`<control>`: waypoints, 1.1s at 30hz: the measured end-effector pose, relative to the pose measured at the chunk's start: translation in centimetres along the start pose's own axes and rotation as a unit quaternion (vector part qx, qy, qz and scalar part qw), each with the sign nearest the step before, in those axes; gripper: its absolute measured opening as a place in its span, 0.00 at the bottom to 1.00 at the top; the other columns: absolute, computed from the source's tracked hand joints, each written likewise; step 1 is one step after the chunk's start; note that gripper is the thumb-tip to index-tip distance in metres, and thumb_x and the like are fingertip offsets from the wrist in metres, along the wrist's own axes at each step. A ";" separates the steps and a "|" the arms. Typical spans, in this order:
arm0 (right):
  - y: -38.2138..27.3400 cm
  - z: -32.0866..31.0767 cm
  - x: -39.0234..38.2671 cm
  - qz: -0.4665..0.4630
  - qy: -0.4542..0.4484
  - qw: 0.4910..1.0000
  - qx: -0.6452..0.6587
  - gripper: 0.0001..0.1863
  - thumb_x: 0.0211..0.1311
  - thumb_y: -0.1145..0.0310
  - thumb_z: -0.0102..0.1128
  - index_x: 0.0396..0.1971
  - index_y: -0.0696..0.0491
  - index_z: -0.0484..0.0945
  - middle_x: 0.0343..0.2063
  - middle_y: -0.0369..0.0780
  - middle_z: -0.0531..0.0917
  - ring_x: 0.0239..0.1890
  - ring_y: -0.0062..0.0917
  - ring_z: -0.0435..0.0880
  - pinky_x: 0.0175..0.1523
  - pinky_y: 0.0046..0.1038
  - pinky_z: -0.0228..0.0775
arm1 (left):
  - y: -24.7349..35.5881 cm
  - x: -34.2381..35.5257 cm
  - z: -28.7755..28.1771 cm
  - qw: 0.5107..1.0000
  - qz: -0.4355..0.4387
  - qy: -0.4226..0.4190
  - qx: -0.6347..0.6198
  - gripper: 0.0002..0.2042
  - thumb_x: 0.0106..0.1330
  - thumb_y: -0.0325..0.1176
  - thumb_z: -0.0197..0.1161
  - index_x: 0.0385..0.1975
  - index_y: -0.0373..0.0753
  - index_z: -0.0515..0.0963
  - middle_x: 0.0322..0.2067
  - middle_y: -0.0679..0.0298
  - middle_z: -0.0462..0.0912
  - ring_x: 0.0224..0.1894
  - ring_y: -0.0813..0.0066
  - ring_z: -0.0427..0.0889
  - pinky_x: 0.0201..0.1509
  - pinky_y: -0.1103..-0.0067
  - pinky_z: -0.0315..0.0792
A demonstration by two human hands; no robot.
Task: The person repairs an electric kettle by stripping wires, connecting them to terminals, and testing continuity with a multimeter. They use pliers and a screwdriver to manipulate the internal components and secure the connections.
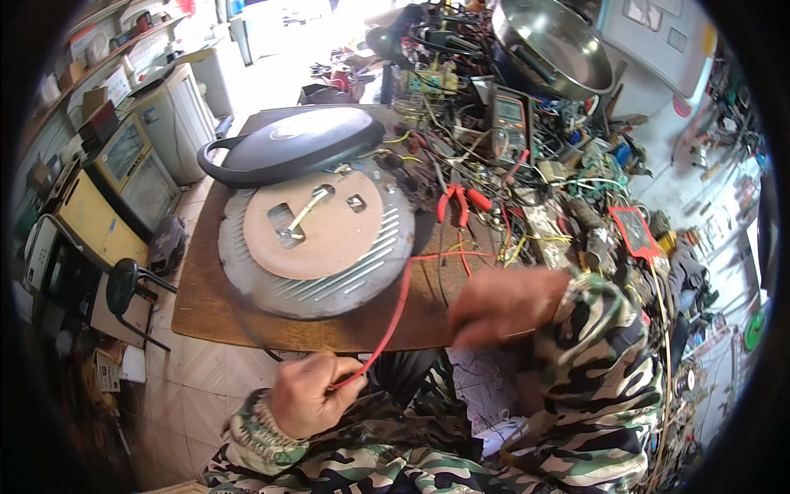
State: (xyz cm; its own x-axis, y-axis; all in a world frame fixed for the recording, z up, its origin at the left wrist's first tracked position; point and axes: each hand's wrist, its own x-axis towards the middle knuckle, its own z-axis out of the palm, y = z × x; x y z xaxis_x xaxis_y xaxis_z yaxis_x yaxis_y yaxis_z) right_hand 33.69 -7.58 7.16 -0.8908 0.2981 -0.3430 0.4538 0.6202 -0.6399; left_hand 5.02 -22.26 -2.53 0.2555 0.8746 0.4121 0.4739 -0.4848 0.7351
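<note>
In front of my lap, my left hand [314,393] is closed on a red wire [393,317], pinching it between thumb and fingers. The wire arcs up and over the table to the right. Smeared by motion, my right hand [506,305] is over the table's front right edge; its fingers are unclear. A round grey metal plate with slots [362,276] lies on the wooden table, topped by a tan disc [321,239] with cut-outs and a pale sleeved wire [310,207]. Against its far side leans a dark round cover [304,140] with a loop handle.
Red-handled pliers [454,202] lie right of the plate. Tangled wires, tools and a multimeter [508,123] crowd the right side, with a large metal pan [555,49] behind. A dark stool [127,288] and old appliances [127,177] stand left.
</note>
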 end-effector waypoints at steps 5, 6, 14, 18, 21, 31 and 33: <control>9.5 -7.5 5.9 0.185 0.329 0.856 -0.352 0.15 0.59 0.69 0.62 0.46 0.52 0.84 0.39 0.48 0.86 0.42 0.45 0.86 0.45 0.44 0.78 | 0.9 0.6 -5.3 0.954 0.082 0.125 0.258 0.18 0.46 0.15 0.61 0.40 0.32 0.81 0.38 0.54 0.81 0.36 0.54 0.82 0.39 0.66 0.79; 9.0 -8.1 7.6 0.202 0.292 0.853 -0.382 0.19 0.59 0.70 0.62 0.51 0.48 0.83 0.44 0.47 0.84 0.46 0.45 0.86 0.47 0.43 0.79 | 0.8 0.7 -5.8 0.947 0.085 0.131 0.282 0.19 0.46 0.15 0.61 0.41 0.32 0.82 0.39 0.54 0.82 0.38 0.54 0.81 0.41 0.66 0.79; 16.2 -8.9 10.3 0.089 0.193 0.854 -0.475 0.10 0.58 0.71 0.60 0.38 0.51 0.86 0.49 0.44 0.82 0.50 0.41 0.83 0.51 0.39 0.80 | 0.4 3.9 -7.7 0.854 0.098 0.178 0.480 0.25 0.46 0.22 0.75 0.49 0.43 0.86 0.51 0.54 0.81 0.42 0.59 0.79 0.46 0.69 0.76; 15.5 -9.1 10.3 0.031 0.228 0.851 -0.473 0.09 0.58 0.72 0.59 0.37 0.53 0.85 0.53 0.47 0.82 0.54 0.42 0.83 0.56 0.38 0.80 | -0.8 5.4 -8.7 0.885 0.073 0.236 0.394 0.23 0.47 0.19 0.76 0.48 0.37 0.84 0.45 0.52 0.82 0.37 0.58 0.82 0.38 0.69 0.77; 13.8 -9.7 8.7 0.023 0.344 0.811 -0.472 0.08 0.59 0.75 0.56 0.38 0.55 0.81 0.43 0.48 0.84 0.45 0.45 0.86 0.47 0.40 0.82 | -1.0 8.5 -9.6 0.892 0.092 0.270 0.351 0.13 0.56 0.20 0.73 0.41 0.32 0.82 0.33 0.52 0.83 0.31 0.56 0.83 0.33 0.71 0.75; 3.6 -11.0 0.9 0.192 0.291 0.922 0.169 0.14 0.65 0.65 0.69 0.23 0.57 0.79 0.17 0.32 0.79 0.14 0.13 0.69 0.19 0.22 0.58 | 0.8 15.9 -11.9 0.998 -0.021 0.033 -0.047 0.20 0.78 0.45 0.57 0.33 0.31 0.80 0.21 0.69 0.77 0.21 0.88 0.71 0.26 0.86 0.66; 2.5 -9.2 0.2 0.086 0.344 0.875 0.329 0.10 0.65 0.66 0.70 0.28 0.54 0.81 0.19 0.32 0.80 0.13 0.10 0.67 0.17 0.17 0.52 | 2.5 16.3 -11.2 0.996 -0.042 -0.011 -0.079 0.20 0.78 0.46 0.56 0.36 0.30 0.80 0.22 0.70 0.78 0.20 0.90 0.71 0.23 0.87 0.65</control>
State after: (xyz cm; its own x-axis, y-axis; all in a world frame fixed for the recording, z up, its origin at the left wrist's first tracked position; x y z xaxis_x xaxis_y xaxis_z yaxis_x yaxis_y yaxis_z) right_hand 34.46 0.69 11.86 -0.5066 0.8534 -0.1230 0.2949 0.0374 -0.9548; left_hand 0.92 -9.31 12.12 0.2398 0.9112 0.3349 0.3559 -0.4035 0.8429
